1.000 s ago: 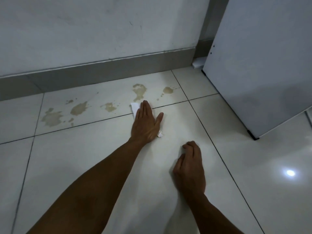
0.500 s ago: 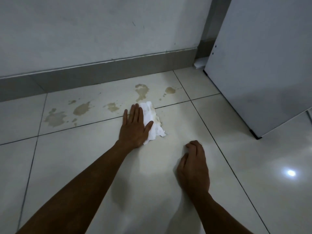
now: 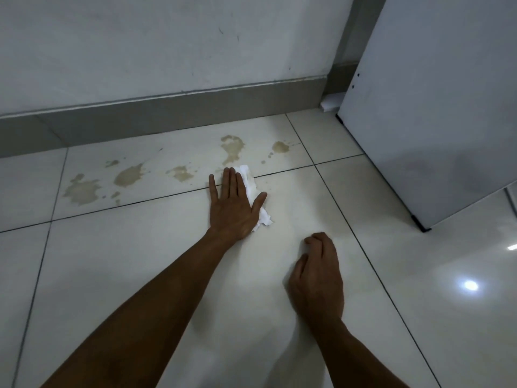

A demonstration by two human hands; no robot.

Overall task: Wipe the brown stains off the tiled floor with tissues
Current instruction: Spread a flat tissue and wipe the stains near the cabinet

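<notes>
Several brown stains mark the pale tiled floor [image 3: 140, 261] near the wall: a large one [image 3: 232, 149], a small one [image 3: 280, 147], and others to the left [image 3: 180, 173], [image 3: 128, 175], [image 3: 81, 190]. My left hand [image 3: 232, 208] lies flat, fingers spread, pressing a crumpled white tissue [image 3: 250, 180] onto the floor across a grout line, just below the large stain. The tissue sticks out past my fingertips and under my thumb. My right hand [image 3: 316, 278] rests on the floor nearer to me, fingers curled, with nothing visible in it.
A grey skirting board [image 3: 167, 113] runs along the white wall behind the stains. A large white panel [image 3: 433, 107] stands on the floor at the right. A small white object [image 3: 331, 102] lies in the corner behind it.
My left hand slid left off the tissue, then back right over it, covering most of it again. The right hand has hardly moved.
</notes>
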